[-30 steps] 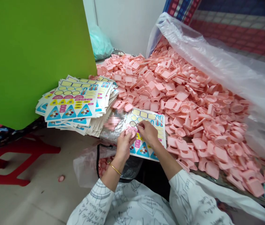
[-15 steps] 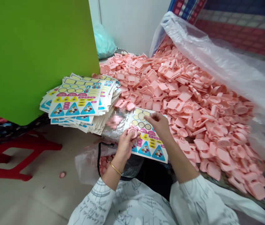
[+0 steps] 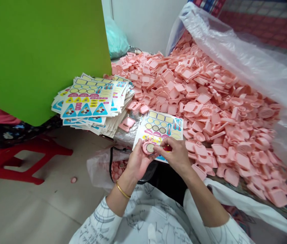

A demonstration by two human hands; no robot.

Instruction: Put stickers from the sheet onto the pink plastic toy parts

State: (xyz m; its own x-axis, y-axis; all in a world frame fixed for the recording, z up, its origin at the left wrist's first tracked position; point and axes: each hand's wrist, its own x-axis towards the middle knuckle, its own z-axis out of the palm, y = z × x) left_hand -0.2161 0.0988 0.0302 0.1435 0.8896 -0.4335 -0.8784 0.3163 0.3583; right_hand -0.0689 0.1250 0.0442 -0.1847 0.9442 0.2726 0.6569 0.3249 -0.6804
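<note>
My left hand (image 3: 138, 162) holds a small round pink toy pan (image 3: 145, 149), its fingers closed around the edge. A round beige sticker (image 3: 150, 148) lies over the pan's face. My right hand (image 3: 177, 156) pinches at the right edge of that sticker with thumb and forefinger. Just beyond both hands is a sticker sheet (image 3: 158, 117) printed with beige circles, rectangles and other coloured shapes. Its lower part is hidden behind my hands.
A thick stack of sticker sheets (image 3: 89, 98) stands to the left, with one square pink piece (image 3: 127, 124) beside it. A large heap of pink toy pieces (image 3: 179, 91) spreads across the right. Below left, a clear bag (image 3: 99, 166) holds pink pieces. A red stool (image 3: 29, 159) is at far left.
My right hand has come from the sheet down to the pan, bringing a round sticker onto its face. The view has shifted slightly.
</note>
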